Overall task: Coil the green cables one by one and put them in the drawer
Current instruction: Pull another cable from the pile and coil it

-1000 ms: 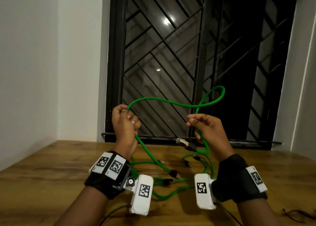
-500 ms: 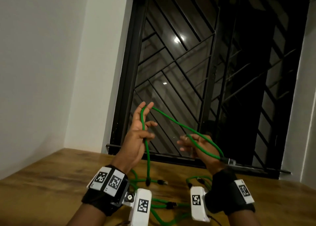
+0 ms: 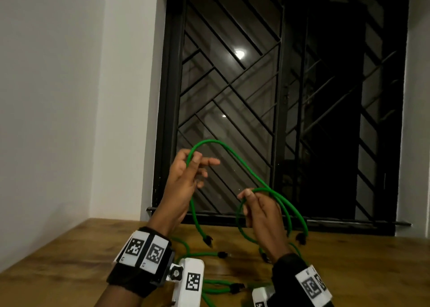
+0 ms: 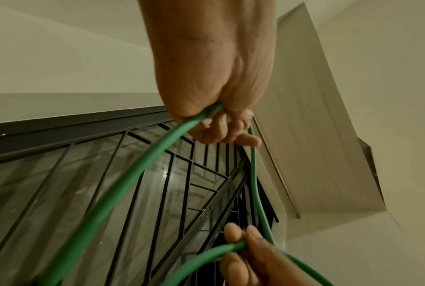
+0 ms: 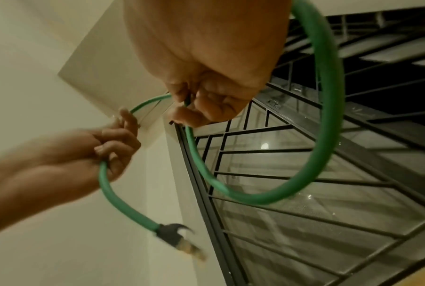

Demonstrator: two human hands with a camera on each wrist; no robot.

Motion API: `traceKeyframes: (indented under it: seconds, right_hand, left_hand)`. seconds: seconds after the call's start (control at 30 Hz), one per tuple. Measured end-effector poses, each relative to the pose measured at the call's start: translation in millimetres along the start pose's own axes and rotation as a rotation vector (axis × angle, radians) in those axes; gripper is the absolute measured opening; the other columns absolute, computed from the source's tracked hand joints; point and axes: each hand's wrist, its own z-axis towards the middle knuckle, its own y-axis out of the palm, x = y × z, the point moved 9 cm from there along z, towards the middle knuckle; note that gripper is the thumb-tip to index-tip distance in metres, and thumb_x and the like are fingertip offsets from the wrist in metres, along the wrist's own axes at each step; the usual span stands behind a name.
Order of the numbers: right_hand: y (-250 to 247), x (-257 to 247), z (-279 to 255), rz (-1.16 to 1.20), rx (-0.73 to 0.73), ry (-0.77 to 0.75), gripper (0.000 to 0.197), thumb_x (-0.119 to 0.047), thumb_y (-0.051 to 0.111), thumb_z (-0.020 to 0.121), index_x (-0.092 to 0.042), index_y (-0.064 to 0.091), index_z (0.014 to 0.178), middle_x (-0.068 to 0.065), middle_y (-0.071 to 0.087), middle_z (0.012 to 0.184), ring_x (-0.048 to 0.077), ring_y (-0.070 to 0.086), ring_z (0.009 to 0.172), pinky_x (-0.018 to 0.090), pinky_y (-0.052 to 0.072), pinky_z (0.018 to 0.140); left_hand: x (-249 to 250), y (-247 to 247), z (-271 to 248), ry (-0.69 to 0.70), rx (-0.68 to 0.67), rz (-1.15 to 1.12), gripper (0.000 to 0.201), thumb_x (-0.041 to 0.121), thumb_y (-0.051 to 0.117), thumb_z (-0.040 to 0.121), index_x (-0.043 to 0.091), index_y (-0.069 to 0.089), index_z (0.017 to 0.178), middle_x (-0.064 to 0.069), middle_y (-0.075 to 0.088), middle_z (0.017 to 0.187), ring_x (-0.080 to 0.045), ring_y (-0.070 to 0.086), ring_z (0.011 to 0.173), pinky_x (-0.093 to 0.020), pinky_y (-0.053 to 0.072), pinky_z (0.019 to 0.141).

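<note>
**Colours and patterns**

Held cable [image 3: 235, 154]: green, black plug [image 5: 169, 231] with gold tip. Cables below hands [image 3: 214, 288]: green, black plugs. Wrist bands [image 3: 139, 273]: black, bearing black-and-white square markers. Table [image 3: 69, 260]: brown wood grain. Window grille [image 3: 232, 85] beyond hands: black diagonal bars.

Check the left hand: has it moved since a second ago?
Yes. The left hand has risen: against the window's bottom rail, its fingers now sit clearly higher, pinching the green cable.

Beyond the fingers: dark window [image 3: 302, 97], black frame, black metal grille [image 3: 232, 92] of diagonal bars. Lamp reflection [image 3: 239, 54] on glass. White walls [image 3: 58, 97] left and right of window. Below fingers: wooden bench [image 3: 69, 255], brown grain.
</note>
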Motion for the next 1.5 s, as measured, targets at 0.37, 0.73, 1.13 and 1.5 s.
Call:
traceKeyframes:
  seconds: [0.37,0.73,1.13,1.5]
  right_hand:
    - [38,-34,-14,-0.059,-0.253,-0.092,0.030,-0.051,0.072,0.074,-0.028,0.066,0.092,-0.007,0.073,0.082,0.006,0.070,0.076,0.029,0.057,0.072]
    - [-22,-20,7,0.376,0.106,0.077,0.026,-0.021,0.052,0.102,-0.009,0.065,0.084,-0.007,0.043,0.058,-0.001,0.036,0.046,0.012,0.028,0.044]
    - [-36,47,-1,0.558,0.121,0.565,0.019,-0.019,0.053,0.102,-0.008,0.061,0.089,-0.003,0.043,0.060,0.006,0.032,0.040,0.019,0.024,0.035]
    - [-72,45,-8,-0.531,-0.090,0.580,0.052,-0.040,0.052,0.102,-0.002,0.062,0.067,-0.002,0.051,0.032,0.011,0.048,0.028,0.018,0.034,0.037]
  left_hand:
    - [-4,25,27,-0.025,0.162,-0.488,0.011,0.018,0.039,0.105,0.017,0.047,0.113,0.003,0.058,0.079,-0.003,0.046,0.056,-0.016,0.037,0.048]
    - [-16,42,-10,0.026,-0.211,0.313,0.036,0.037,0.047,0.097,0.005,0.065,0.093,-0.001,0.063,0.072,-0.015,0.057,0.067,-0.022,0.046,0.062]
    - [-52,83,-64,0.014,-0.487,0.599,0.029,0.027,0.076,0.085,0.027,0.057,0.107,0.005,0.065,0.090,-0.005,0.060,0.071,-0.017,0.043,0.059]
    - [-46,79,-68,0.166,-0.490,0.702,0.014,0.016,0.060,0.095,0.026,0.060,0.104,0.010,0.062,0.093,-0.014,0.061,0.084,-0.023,0.047,0.062]
